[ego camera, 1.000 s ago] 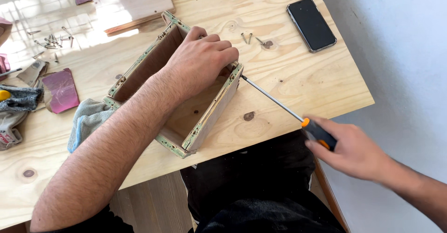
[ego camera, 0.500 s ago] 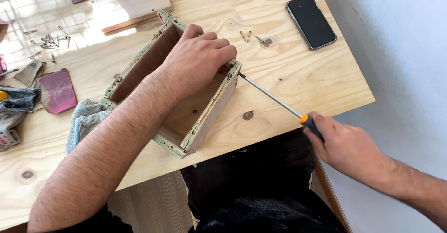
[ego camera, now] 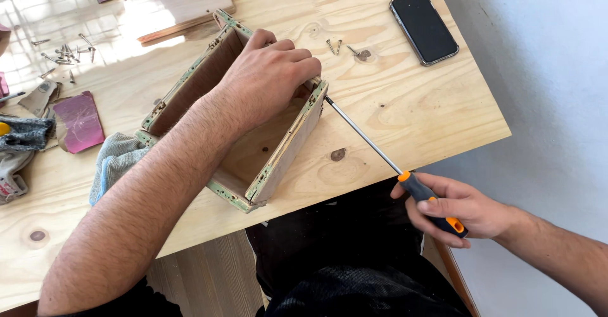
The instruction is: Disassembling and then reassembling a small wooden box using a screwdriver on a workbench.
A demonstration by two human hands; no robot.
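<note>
Can't see the screw itself, our left hand (ego camera: pixel 269 79) covers that corner, clamped on the open wooden box (ego camera: pixel 266 158) on the table (ego camera: pixel 392 108). Box looks empty. Right hand (ego camera: pixel 459 209) grips the screwdriver (ego camera: pixel 405 177), tip at the box's end.

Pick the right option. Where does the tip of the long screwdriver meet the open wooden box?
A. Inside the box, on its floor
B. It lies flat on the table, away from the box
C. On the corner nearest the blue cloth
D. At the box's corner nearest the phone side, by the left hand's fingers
D: the screwdriver, held in the right hand, has its tip at the wooden box corner under the left hand.
</note>
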